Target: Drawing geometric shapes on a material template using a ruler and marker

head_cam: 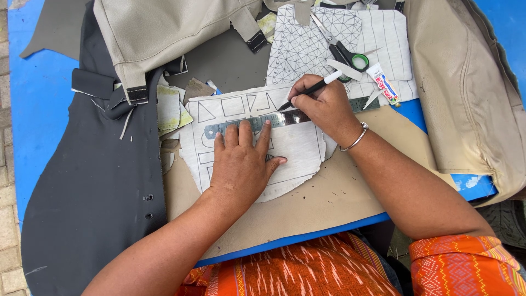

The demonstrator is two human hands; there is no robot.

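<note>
My left hand point(241, 161) lies flat with fingers spread, pressing a steel ruler point(233, 126) onto a white piece of material point(296, 145) marked with drawn shapes. My right hand point(323, 104) grips a black pen with a white end point(315, 87); its tip touches the white piece just above the ruler's edge. A silver bangle point(355, 139) circles my right wrist. The white piece rests on a tan sheet point(329, 203) on a blue table point(38, 98).
Green-handled scissors point(342, 52) and a small glue tube point(383, 83) lie on a patterned white sheet point(383, 38) at the back. Dark grey material point(93, 192) covers the left. Beige padded covers lie at top point(159, 33) and right point(466, 93). Scraps point(172, 107) lie near the ruler.
</note>
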